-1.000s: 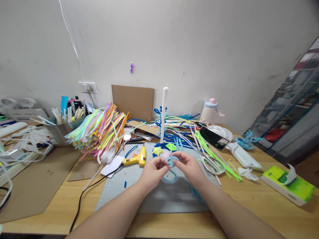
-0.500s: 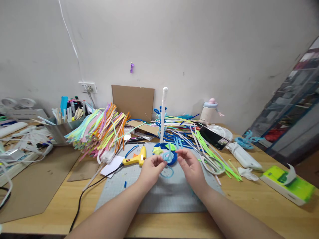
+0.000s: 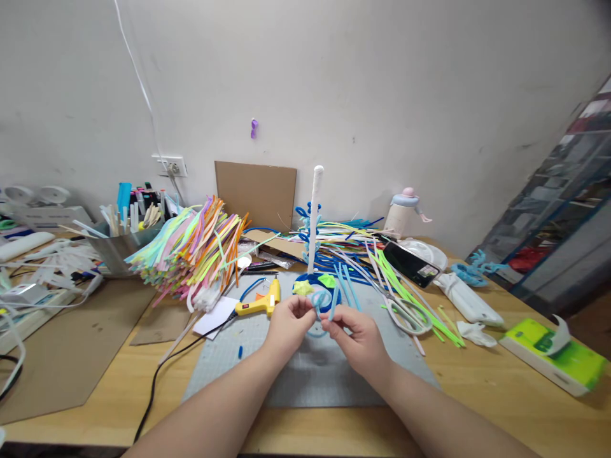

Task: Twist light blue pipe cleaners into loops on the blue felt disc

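Over the grey cutting mat (image 3: 305, 381), my left hand (image 3: 292, 326) pinches a light blue pipe cleaner (image 3: 321, 300) bent into loops. My right hand (image 3: 356, 336) is closed on the same pipe cleaner, its fingertips just right of the left ones. Right behind them is a dark blue round base (image 3: 337, 296) with a yellow star (image 3: 302, 287) and a green star (image 3: 327, 280) on it. A white stick (image 3: 314, 216) stands upright at the base, with blue curled pieces beside it.
A yellow glue gun (image 3: 260, 304) with a black cord lies left of the hands. Scissors (image 3: 408, 317), green pipe cleaners (image 3: 432, 315) and a phone (image 3: 411, 264) are to the right. A big pipe cleaner bundle (image 3: 191, 254) lies at back left, beside a metal container (image 3: 125, 251).
My right hand has moved left and closed its fingers on the light blue pipe cleaner. My left hand has stayed nearly in place, still pinching it.
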{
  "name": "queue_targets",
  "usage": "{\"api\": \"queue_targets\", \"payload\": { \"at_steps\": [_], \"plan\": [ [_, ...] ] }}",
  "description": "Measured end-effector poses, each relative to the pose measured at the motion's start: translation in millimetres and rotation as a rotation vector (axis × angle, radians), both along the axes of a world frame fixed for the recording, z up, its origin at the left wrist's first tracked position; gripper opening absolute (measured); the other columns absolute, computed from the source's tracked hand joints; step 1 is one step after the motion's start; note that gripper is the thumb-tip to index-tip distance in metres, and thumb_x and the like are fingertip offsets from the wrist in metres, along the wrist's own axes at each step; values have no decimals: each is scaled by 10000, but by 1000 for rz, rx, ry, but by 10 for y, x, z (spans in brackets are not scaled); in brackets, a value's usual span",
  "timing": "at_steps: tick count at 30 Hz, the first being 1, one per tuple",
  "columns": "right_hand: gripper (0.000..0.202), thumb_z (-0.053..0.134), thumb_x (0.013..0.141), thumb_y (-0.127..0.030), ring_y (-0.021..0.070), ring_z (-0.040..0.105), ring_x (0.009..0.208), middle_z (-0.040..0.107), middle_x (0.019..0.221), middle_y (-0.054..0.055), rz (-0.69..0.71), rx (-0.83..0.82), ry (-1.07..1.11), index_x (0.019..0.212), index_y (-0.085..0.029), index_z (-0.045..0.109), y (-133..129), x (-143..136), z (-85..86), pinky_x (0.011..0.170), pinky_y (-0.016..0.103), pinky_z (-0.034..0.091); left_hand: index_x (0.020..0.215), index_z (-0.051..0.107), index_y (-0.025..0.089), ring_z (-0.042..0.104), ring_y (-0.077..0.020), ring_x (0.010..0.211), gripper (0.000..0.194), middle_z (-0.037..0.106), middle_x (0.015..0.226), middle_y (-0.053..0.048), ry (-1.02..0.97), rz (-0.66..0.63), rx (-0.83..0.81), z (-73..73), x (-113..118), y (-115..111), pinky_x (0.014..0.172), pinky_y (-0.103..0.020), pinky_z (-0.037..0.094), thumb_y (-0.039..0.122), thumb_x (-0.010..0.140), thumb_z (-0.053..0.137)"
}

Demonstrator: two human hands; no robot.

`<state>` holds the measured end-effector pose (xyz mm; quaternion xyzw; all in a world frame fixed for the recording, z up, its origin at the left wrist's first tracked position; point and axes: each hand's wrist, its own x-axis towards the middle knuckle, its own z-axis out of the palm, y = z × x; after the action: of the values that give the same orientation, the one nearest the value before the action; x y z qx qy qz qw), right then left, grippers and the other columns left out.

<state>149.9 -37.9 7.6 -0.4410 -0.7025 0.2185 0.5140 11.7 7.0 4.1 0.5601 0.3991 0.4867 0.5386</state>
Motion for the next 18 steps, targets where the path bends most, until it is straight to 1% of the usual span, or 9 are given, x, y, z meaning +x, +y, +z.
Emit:
{"api": "queue_targets", "payload": {
  "at_steps": [5,8,11,15,18],
  "plan": [
    [133,531,799,-262,132,495,576,568,648,4,26,-20,22,706,-197,600,1,-6,8,558,237,393,608,567,139,468,-80,478,88,539,527,36,-67,26,-102,52,3,9,490,-197,356,155,545,626],
    [109,536,801,-260,143,534,626,619,742,19,36,-28,26,823,-209,630,39,15,-3,577,243,412,603,571,134,450,-70,452,123,527,514,37,-109,-25,-162,37,-8,31,464,-194,329,202,552,660],
    [145,533,807,-251,155,555,685,632,810,27,41,-7,2,909,-232,634,77,35,-10,617,259,426,639,577,135,461,-70,474,177,534,544,33,-170,-96,-218,-8,-28,54,465,-191,319,255,566,686],
    [143,534,806,-258,180,556,753,622,848,48,21,40,-32,888,-235,649,95,46,-11,670,296,438,692,578,137,485,-71,514,211,550,607,23,-219,-133,-263,-61,-37,66,490,-190,336,271,577,695],
    [123,538,801,-257,193,555,802,615,860,60,-18,75,-11,844,-223,647,90,48,2,682,306,444,677,564,133,483,-71,500,216,543,595,25,-229,-143,-262,-70,-21,67,489,-194,341,263,572,701]
  ]
}}
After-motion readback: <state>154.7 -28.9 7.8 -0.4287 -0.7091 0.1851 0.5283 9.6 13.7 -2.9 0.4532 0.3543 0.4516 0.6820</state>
